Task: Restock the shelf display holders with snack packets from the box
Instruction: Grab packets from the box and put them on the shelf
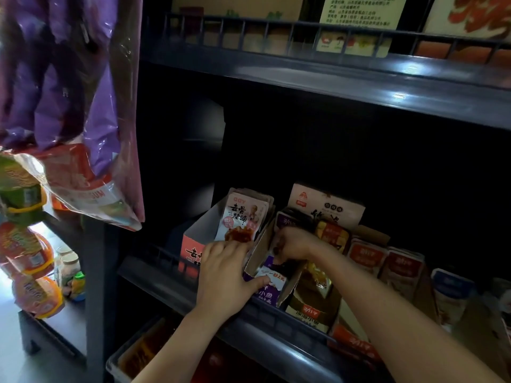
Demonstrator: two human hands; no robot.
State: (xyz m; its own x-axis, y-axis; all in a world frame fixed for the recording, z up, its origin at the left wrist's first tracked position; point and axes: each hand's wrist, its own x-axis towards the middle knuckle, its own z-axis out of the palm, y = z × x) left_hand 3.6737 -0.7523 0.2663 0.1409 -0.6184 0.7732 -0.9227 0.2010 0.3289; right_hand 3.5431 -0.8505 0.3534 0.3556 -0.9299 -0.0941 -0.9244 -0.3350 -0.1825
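Note:
A purple cardboard display holder (269, 290) stands on the dark shelf (265, 324), at the middle of the row. My left hand (225, 277) grips its front left corner, thumb pressed on the purple front panel. My right hand (294, 246) reaches into the holder from above, fingers curled round dark snack packets (279, 248) that are partly hidden inside. Left of it a pink-and-white holder (193, 251) carries upright white packets (243, 219). The supply box is not in view.
More holders with brown (312, 305), red (365, 257) and white-blue (449, 293) packets fill the shelf to the right. An upper shelf (331, 76) overhangs close above. Hanging bags of snacks (69, 111) and jars crowd the left side. A bin (138, 352) sits below.

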